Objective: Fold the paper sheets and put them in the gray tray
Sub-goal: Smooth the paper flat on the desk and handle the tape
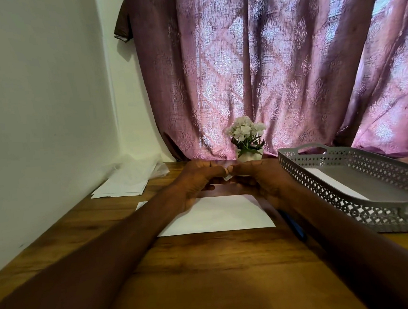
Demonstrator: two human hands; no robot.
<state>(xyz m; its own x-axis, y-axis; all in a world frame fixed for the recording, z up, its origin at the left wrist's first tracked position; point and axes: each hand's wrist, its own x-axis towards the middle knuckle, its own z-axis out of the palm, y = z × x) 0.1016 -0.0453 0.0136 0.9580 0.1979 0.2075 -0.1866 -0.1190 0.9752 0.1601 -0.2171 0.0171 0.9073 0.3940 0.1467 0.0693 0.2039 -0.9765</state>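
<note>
Both hands are raised just above the far edge of a white paper sheet (217,216) that lies flat on the wooden table (206,274); the left hand (197,181) and right hand (260,179) are brought together with fingers curled, and a small pale scrap (227,177) is pinched between their meeting fingertips, though what it is cannot be told. The gray tray (358,167) is set to the right with a white sheet (333,181) seen inside it, while a stack of paper (123,186) is kept far left by the wall, and a small flower pot (246,137) is placed before the curtain (276,64)
</note>
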